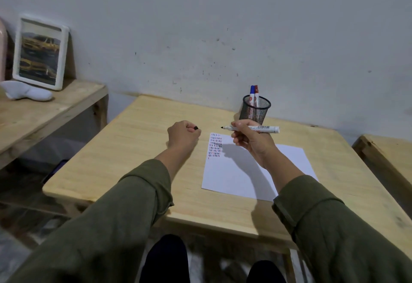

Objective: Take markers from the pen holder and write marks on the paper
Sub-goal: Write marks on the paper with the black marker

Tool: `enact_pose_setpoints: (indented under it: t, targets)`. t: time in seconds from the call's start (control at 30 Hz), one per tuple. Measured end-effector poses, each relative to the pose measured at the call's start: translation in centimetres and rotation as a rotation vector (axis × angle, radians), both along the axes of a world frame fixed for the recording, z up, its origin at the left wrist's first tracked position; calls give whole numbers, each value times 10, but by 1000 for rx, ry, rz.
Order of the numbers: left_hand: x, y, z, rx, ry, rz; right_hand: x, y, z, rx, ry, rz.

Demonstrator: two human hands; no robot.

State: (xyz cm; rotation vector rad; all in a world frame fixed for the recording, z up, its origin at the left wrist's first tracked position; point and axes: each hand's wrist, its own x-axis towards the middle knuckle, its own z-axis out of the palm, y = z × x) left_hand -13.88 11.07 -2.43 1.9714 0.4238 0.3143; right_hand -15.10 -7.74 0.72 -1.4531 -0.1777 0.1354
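A wooden table (138,149) is bare left of the white paper (240,171), whose tally rows fill its far-left corner. The mesh pen holder (255,110) with two markers stands at the far edge. The right hand (252,140) grips an uncapped black marker (252,128) above the paper; the left hand (182,134) is fisted around its cap (196,128)

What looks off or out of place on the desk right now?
Nothing stands out. The paper lies flat, the pen holder stands upright with two markers, the right hand holds an uncapped marker, and the left hand holds its black cap.
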Motion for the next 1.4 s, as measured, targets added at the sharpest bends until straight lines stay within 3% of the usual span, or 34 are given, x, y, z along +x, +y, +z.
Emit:
enact_pose_setpoints:
  t: [0.3,0.7,1.0,1.4]
  targets:
    - [10,1,-19,153,59,-83,0,0,-9,-53,27,-34]
    - [-23,1,-26,138,-13,-99,-6,2,-23,-57,74,-36]
    - [-61,1,-39,381,-35,-279,-22,15,-43,-165,63,-144]
    - [-64,1,-36,360,-34,-272,-29,18,-42,-288,33,-116]
